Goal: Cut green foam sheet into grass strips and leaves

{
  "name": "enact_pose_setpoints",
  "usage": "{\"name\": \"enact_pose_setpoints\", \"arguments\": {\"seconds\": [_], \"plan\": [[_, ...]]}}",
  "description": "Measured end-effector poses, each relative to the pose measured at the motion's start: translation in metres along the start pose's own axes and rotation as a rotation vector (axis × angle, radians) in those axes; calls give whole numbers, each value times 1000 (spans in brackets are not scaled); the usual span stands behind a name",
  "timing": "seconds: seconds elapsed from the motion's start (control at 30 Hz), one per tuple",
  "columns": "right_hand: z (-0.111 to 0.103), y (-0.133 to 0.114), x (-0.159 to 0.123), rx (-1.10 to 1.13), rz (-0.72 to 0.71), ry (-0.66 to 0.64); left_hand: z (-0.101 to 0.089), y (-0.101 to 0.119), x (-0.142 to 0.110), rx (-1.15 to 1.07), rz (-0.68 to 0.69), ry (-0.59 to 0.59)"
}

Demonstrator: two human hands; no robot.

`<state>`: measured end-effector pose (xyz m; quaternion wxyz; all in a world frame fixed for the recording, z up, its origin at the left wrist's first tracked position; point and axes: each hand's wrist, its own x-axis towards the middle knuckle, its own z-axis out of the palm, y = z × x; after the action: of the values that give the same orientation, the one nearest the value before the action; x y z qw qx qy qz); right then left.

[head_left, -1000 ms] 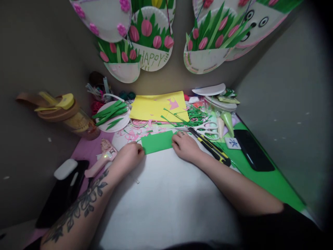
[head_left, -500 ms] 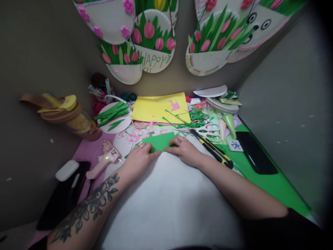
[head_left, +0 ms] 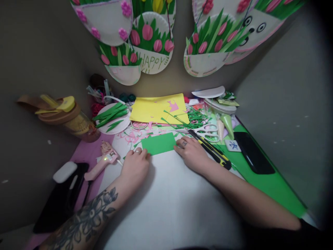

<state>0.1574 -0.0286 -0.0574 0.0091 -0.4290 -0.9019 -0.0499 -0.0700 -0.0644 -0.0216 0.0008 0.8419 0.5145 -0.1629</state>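
**Head view: both hands at a green paper strip**

Head cam looks down on a white work sheet [head_left: 166, 201]. Green paper rectangle [head_left: 158, 143] lies flat at approx 12 o'clock of the sheet, long side running L–R, slightly tilted.

Left hand [head_left: 135, 165] sits at the strip's 8 o'clock corner. Fingers curled loosely under, fingertips touching the paper's left edge; not clenched, no clear pinch visible. Ring on one finger.

Right hand [head_left: 191, 152] sits at the strip's 4 o'clock corner, palm down, fingers half-spread, tips resting on the right end of the paper. Pressing rather than gripping, as far as can be told.

Around: yellow-black utility knife [head_left: 212, 151] just beside the right hand at 2 o'clock; white scissors [head_left: 208, 131] beyond it. Pink glue gun [head_left: 104, 161] at 9 o'clock of the left hand, near but apart. Yellow sheet [head_left: 156, 109] at 12 o'clock, w/ green scraps [head_left: 194, 118] on its right. Paper plate w/ green strips [head_left: 113, 116] at 11 o'clock.
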Motion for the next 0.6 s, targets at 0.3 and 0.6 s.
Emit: {"name": "enact_pose_setpoints", "arguments": {"seconds": [0.3, 0.6], "plan": [[11, -9, -2, 33, -34, -9, 3, 2, -3, -38, 2, -38], [14, -20, 3, 51, -78, 21, 10, 10, 8, -111, 40, 41]]}}
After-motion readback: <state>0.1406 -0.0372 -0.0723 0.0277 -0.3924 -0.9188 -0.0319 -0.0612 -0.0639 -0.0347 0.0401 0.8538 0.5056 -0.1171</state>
